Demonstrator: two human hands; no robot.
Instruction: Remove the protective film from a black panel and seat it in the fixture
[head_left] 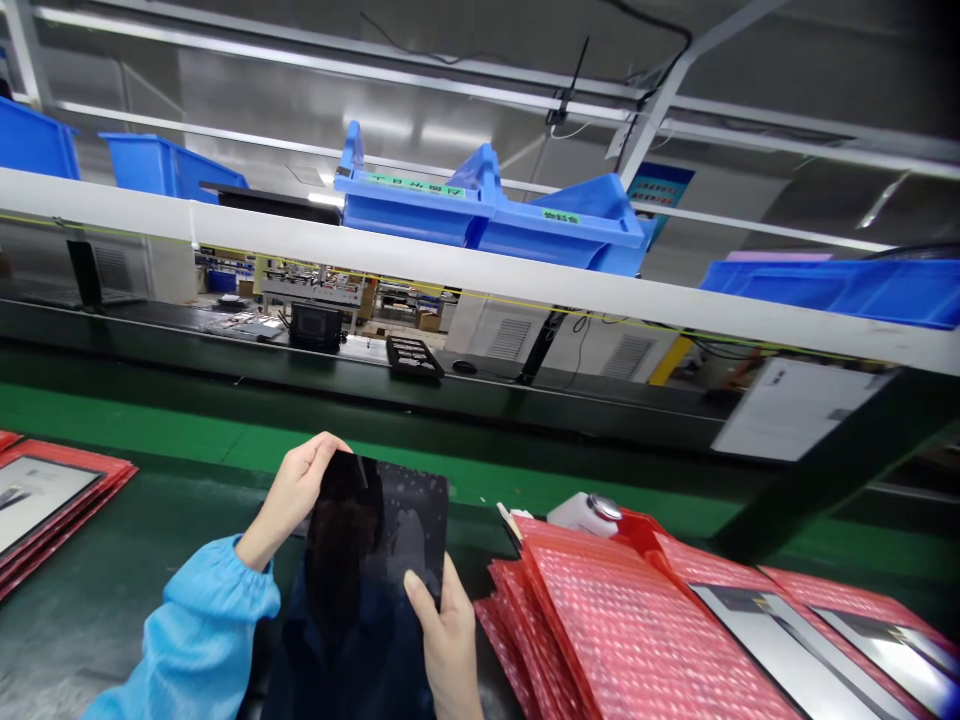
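Observation:
A dark, glossy tablet-sized screen panel (409, 515) is held up in front of me, tilted, with reflections and small specks on its face. My left hand (296, 495), in a light blue sleeve, grips its upper left corner with the fingers closed. On the lower right edge, my right hand (450, 630) holds it too, thumb across the front and fingers behind. Just right of that hand lies a stack of red bubble-wrap sleeves (600, 610). Screen panels with a silvery side (787, 640) rest on the red wrap farther right.
At left, another stack of red bubble wrap (112, 480) carries a silvery panel (45, 490). A white bottle with a metal top (589, 513) stands behind the right stack. Blue bins (420, 205) line the white shelf (450, 262) above. A black tray (414, 358) lies beyond the bench.

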